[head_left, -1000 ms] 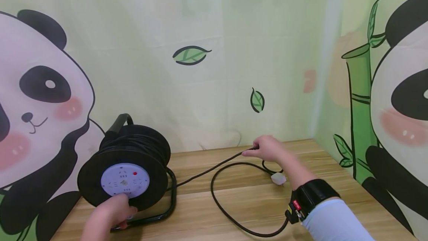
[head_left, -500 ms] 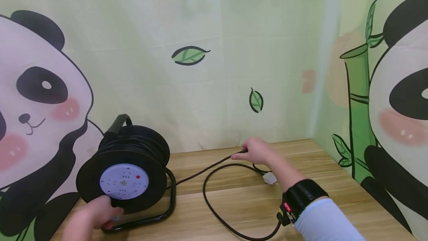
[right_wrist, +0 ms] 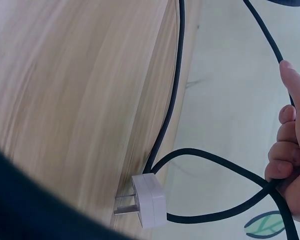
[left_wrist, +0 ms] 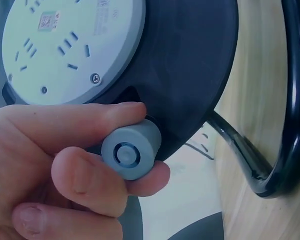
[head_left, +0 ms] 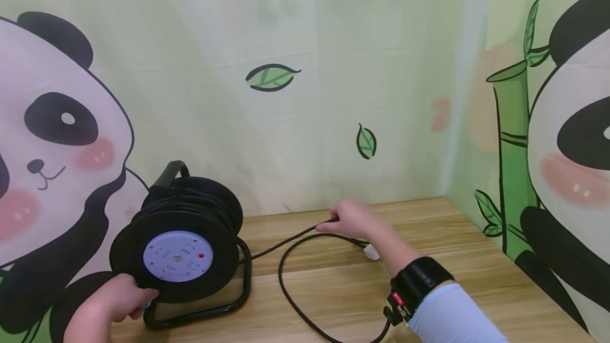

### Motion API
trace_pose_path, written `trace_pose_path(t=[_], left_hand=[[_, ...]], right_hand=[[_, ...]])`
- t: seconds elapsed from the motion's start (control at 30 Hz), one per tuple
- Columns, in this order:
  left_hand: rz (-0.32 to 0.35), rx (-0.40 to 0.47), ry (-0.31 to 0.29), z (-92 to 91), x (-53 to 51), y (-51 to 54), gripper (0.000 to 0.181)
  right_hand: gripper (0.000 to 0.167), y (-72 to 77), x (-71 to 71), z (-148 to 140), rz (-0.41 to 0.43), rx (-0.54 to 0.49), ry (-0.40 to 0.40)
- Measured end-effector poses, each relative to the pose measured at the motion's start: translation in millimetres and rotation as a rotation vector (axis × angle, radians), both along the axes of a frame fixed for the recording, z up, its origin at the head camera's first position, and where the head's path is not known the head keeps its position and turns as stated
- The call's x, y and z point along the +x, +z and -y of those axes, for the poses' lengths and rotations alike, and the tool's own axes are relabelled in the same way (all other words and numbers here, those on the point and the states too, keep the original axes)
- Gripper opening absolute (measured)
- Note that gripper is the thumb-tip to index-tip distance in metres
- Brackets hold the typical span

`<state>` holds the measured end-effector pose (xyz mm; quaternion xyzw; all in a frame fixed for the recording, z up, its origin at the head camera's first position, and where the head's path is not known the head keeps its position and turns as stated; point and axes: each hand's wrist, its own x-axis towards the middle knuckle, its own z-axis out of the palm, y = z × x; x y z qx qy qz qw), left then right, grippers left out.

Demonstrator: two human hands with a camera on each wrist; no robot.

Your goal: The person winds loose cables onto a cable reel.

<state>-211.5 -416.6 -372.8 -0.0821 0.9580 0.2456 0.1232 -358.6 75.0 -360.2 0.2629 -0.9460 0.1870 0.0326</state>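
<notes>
On the left of the table stands a black cable reel (head_left: 126, 258) with cord wound on its drum and a pale round socket panel (head_left: 178, 256) on its face. My left hand (head_left: 114, 298) pinches the grey crank knob (left_wrist: 132, 150) at the rim of the reel, thumb and fingers around it. My right hand (head_left: 350, 221) grips the black cord (head_left: 286, 241), which runs from the reel's lower right side up to my fingers. Beyond the grip the cord loops over the table, and its white plug (right_wrist: 150, 201), prongs showing, hangs by the right hand.
A black tube stand (head_left: 200, 316) holds the reel up, and a carrying handle (head_left: 167, 176) rises at its top. The wooden table (head_left: 457, 300) runs back to a printed panda backdrop (head_left: 305, 136). A black camera strap (head_left: 421, 279) circles the right wrist.
My left hand has carried the knob left and slightly up around the rim, turning the reel and its panel clockwise. My right hand, cord and plug have drawn left toward the reel.
</notes>
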Motion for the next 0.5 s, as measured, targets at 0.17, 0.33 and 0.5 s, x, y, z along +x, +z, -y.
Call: trace_pose_path(t=[0.17,0.33,0.5], left_hand=[[-0.012,-0.019,0.020,5.7,1.7,5.9,0.043],[-0.043,-0.054,0.030,8.7,7.6,13.0,0.046],[-0.087,-0.073,0.058,11.5,14.2,18.9,0.049]], right_hand=[[0.056,-1.9,2.1,8,-0.027,0.007,0.018],[0.056,-3.3,4.4,15,-0.023,0.023,0.025],[0.055,-3.5,8.3,23,-0.021,0.023,0.049]])
